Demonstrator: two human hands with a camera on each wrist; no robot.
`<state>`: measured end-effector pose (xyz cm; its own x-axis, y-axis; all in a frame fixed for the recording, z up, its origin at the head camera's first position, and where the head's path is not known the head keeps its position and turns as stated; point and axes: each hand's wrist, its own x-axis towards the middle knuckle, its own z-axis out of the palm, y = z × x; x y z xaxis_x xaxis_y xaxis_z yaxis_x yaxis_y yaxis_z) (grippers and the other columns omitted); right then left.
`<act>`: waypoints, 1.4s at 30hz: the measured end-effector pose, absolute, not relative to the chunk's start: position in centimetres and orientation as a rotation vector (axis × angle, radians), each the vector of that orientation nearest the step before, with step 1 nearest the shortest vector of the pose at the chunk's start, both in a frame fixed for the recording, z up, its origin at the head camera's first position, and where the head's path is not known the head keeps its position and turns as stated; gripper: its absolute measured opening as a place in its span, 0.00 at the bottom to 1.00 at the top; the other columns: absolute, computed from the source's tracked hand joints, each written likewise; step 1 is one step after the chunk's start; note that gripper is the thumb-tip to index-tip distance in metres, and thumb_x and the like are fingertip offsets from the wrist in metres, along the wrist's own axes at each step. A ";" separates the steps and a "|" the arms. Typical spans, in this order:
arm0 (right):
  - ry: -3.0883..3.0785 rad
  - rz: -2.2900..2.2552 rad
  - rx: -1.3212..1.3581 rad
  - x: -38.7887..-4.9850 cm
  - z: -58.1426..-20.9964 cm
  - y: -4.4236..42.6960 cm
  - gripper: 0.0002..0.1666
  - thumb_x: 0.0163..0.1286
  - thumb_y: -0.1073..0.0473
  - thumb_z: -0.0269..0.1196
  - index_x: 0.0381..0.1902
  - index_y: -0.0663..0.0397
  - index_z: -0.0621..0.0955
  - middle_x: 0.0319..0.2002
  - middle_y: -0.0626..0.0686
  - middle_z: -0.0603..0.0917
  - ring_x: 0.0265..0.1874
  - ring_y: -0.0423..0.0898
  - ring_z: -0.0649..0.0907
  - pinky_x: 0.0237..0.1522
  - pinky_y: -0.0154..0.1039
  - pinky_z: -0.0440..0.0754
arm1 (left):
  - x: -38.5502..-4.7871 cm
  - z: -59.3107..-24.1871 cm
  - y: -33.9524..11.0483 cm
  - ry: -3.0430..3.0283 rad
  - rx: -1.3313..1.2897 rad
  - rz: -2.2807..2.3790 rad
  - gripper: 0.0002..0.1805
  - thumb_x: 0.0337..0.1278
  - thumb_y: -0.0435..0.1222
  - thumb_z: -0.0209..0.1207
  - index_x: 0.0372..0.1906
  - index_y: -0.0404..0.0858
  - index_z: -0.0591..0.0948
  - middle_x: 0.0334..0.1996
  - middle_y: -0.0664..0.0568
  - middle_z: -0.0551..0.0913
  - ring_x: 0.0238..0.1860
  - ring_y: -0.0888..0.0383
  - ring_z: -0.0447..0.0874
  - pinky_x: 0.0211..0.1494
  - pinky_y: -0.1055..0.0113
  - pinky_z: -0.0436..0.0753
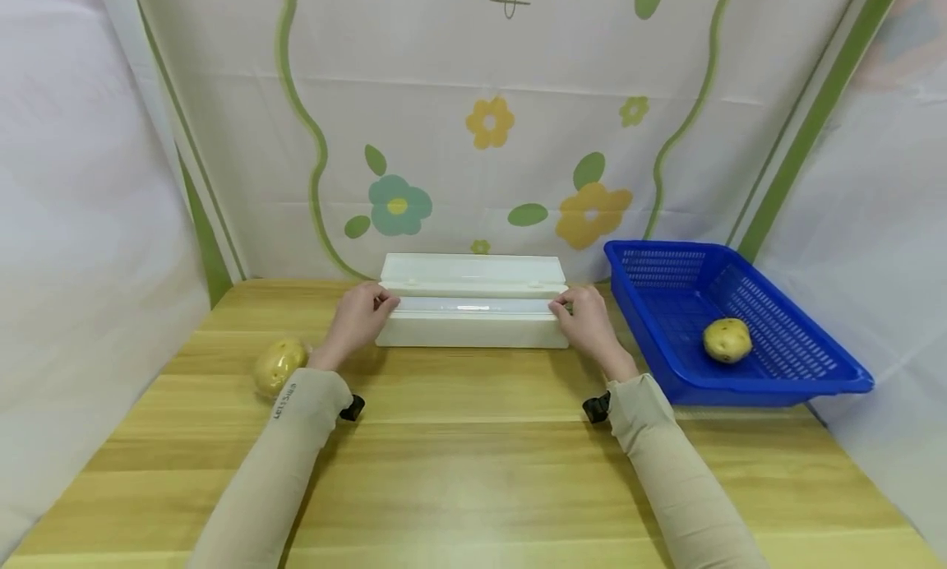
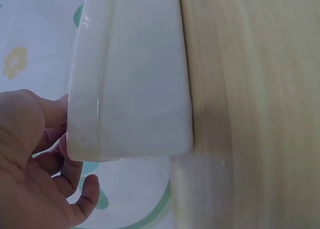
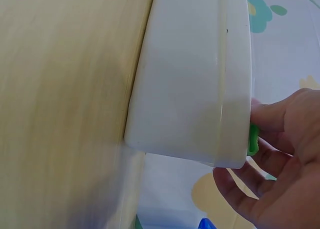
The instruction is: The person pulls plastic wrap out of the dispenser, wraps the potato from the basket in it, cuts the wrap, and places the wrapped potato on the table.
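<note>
A long white cling film dispenser (image 1: 473, 330) stands at the back of the table with its lid (image 1: 473, 268) raised. Inside its opening shows a glossy strip of cling film (image 1: 473, 307). At the dispenser's left end, my left hand (image 1: 358, 314) pinches the film's edge between thumb and forefinger. My right hand (image 1: 588, 318) pinches the film at the right end, beside a small green piece (image 3: 253, 140). The dispenser's wall hides the fingertips in both wrist views. A shiny, film-wrapped potato (image 1: 281, 366) lies left of my left forearm.
A blue plastic basket (image 1: 669, 377) with slotted walls stands at the right, holding one bare potato (image 1: 727, 340). Behind the dispenser hangs a flower-patterned cloth (image 1: 444, 141). Wooden tabletop (image 1: 459, 470) spreads between my forearms.
</note>
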<state>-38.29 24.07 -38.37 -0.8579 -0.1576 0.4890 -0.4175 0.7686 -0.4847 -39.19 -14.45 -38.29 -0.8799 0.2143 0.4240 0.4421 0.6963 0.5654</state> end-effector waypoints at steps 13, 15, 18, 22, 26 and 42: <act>-2.480 0.892 0.428 -38.7 -38.5 24.6 0.10 0.70 0.62 0.64 0.34 0.65 0.86 0.36 0.60 0.85 0.45 0.61 0.79 0.52 0.57 0.72 | -39.5 -38.4 -15.1 -2.532 -0.595 -1.105 0.11 0.70 0.35 0.57 0.36 0.30 0.83 0.30 0.47 0.78 0.29 0.51 0.69 0.34 0.58 0.70; -2.473 0.921 0.420 -38.7 -38.5 24.6 0.10 0.70 0.61 0.64 0.33 0.64 0.86 0.36 0.60 0.85 0.44 0.60 0.79 0.50 0.56 0.73 | -39.5 -38.5 -15.1 -2.527 -0.593 -1.122 0.11 0.70 0.35 0.57 0.36 0.31 0.83 0.30 0.47 0.77 0.29 0.51 0.69 0.34 0.59 0.70; -2.469 0.961 0.406 -38.6 -38.4 24.7 0.09 0.70 0.62 0.64 0.33 0.63 0.85 0.36 0.59 0.85 0.43 0.59 0.80 0.47 0.55 0.74 | -39.6 -38.5 -15.1 -2.526 -0.587 -1.134 0.11 0.70 0.36 0.58 0.36 0.32 0.83 0.30 0.47 0.77 0.29 0.51 0.69 0.33 0.59 0.70; -2.476 0.991 0.386 -38.7 -38.4 24.9 0.09 0.71 0.61 0.64 0.33 0.63 0.85 0.38 0.60 0.85 0.40 0.57 0.80 0.42 0.52 0.75 | -39.7 -38.5 -15.2 -2.520 -0.588 -1.142 0.12 0.70 0.37 0.58 0.36 0.32 0.84 0.30 0.47 0.78 0.29 0.52 0.69 0.33 0.59 0.70; -2.492 1.027 0.364 -38.6 -38.4 24.9 0.10 0.72 0.61 0.63 0.35 0.63 0.85 0.40 0.60 0.85 0.38 0.56 0.80 0.40 0.51 0.77 | -39.7 -38.7 -15.2 -2.513 -0.581 -1.167 0.12 0.71 0.38 0.57 0.38 0.32 0.84 0.30 0.47 0.80 0.29 0.51 0.70 0.33 0.59 0.71; -2.399 1.056 0.328 -38.5 -38.3 24.8 0.12 0.73 0.58 0.62 0.33 0.61 0.85 0.31 0.56 0.83 0.30 0.50 0.77 0.32 0.42 0.74 | -39.9 -38.8 -15.2 -2.435 -0.559 -1.255 0.13 0.72 0.40 0.56 0.38 0.34 0.84 0.29 0.48 0.82 0.29 0.53 0.73 0.32 0.62 0.73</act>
<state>-38.52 24.75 -38.27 -0.8487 -0.0203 0.5284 -0.4035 0.6707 -0.6223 -39.89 -15.17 -38.78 -0.8632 0.1861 0.4693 0.4902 0.5314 0.6909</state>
